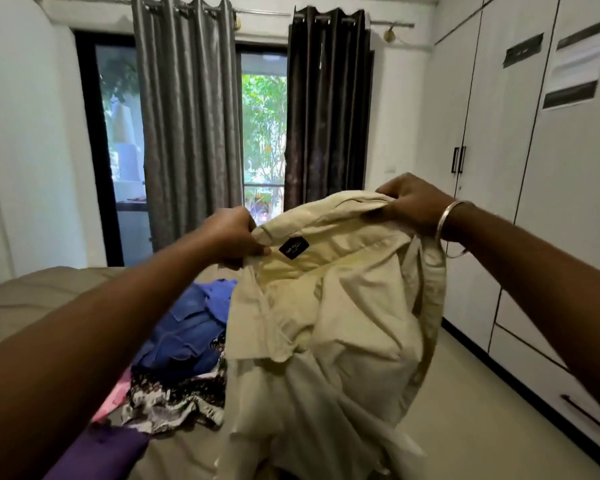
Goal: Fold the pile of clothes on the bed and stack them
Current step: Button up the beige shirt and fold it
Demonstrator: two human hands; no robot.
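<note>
Grey curtains (187, 116) frame a glass door behind a bed (32, 296) covered in a taupe sheet, with white wardrobe doors (520, 168) along the right wall. Both hands are raised over the bed, the left hand (231, 240) and the right hand (413, 202), which wears a metal bangle (445, 223), each pinching the collar edge of a crumpled cream cotton shirt (333, 317) that hangs down between them. Beneath and left of the shirt, a pile lies on the bed: blue denim garments (187, 327), a black-and-white patterned cloth (174, 400), a pink piece (113, 396) and a purple fabric (108, 452).
</note>
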